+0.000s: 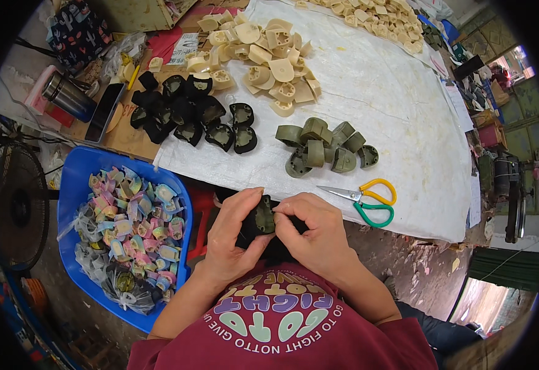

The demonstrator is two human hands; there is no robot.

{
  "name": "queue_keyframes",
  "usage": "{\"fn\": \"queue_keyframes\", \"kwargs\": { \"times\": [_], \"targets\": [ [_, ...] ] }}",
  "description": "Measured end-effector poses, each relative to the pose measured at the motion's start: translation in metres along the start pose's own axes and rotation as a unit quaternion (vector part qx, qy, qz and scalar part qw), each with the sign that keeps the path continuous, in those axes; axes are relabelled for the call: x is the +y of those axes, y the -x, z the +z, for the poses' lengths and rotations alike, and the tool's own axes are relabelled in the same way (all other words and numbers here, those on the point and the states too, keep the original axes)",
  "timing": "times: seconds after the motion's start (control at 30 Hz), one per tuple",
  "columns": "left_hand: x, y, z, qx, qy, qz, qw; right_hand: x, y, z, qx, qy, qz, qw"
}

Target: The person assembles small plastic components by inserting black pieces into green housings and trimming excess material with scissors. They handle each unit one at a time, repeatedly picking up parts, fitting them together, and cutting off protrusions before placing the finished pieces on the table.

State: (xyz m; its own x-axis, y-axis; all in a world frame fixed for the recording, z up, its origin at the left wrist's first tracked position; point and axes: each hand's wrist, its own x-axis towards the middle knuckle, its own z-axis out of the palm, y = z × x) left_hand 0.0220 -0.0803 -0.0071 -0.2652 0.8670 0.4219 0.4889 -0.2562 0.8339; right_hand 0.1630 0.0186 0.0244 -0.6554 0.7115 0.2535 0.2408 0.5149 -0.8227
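Close to my body, above the table's front edge, my left hand [227,233] grips a shoe heel [265,217] covered in black material, with its olive-green hollow end facing up. My right hand [311,232] is closed at the heel's right rim, thumb and forefinger pinched together against it. Whether a thin edge or thread is between those fingertips is too small to tell. Beyond my hands lies a group of bare olive-green heels [315,154]. Several black-covered heels [211,111] are gathered at the left. Scissors [359,196] with yellow and green handles lie slightly open to the right.
A white sheet [399,123] covers the table, with piles of cream heels [263,55] at the back. On the left stand a blue tub [186,246] of multicoloured pieces, a black fan [16,203], a phone [105,112] and a steel flask [66,95].
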Motion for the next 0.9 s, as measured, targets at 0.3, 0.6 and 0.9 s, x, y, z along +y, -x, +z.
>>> {"fn": "queue_keyframes", "kwargs": {
  "times": [0.3, 0.6, 0.9],
  "targets": [
    [-0.006, 0.004, 0.006, 0.027, -0.009, 0.048, 0.998, 0.019, 0.008, 0.012, -0.019, -0.454, 0.324, 0.829],
    [-0.007, 0.006, 0.006, 0.037, -0.017, 0.052, 0.998, 0.014, 0.006, 0.007, -0.037, -0.296, 0.255, 0.920],
    [-0.015, 0.006, 0.009, 0.030, -0.077, 0.101, 0.991, 0.006, 0.004, 0.011, 0.002, -0.160, 0.214, 0.963]
  ]
}}
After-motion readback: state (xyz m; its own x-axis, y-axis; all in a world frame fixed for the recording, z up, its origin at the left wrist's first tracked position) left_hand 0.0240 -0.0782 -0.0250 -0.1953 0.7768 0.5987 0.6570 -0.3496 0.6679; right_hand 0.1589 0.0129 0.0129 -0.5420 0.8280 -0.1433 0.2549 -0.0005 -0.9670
